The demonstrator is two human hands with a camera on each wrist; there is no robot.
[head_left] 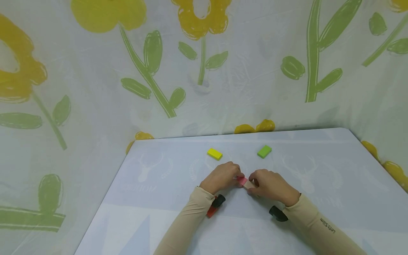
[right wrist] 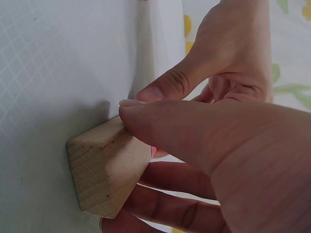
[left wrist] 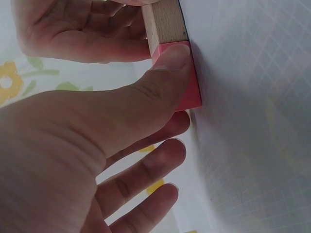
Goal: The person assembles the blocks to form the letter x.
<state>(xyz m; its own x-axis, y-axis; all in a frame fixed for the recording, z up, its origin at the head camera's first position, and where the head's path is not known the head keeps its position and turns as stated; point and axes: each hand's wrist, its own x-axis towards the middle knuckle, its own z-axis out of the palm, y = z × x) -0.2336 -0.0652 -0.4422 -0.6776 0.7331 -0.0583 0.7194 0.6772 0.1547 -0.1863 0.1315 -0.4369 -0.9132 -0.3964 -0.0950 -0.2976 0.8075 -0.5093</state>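
Note:
On the white table, a pink block and a plain wooden block lie end to end, touching. My left hand pinches the pink block, thumb on one face and a finger against the opposite side. My right hand grips the wooden block between its thumb and the fingers on the far side. In the left wrist view the wooden block butts against the pink one. In the right wrist view only a sliver of the pink block shows behind the thumb.
A yellow block and a green block lie flat on the table beyond my hands. Flower-print cloth hangs behind the table and along both sides. The table's right edge runs close to the cloth.

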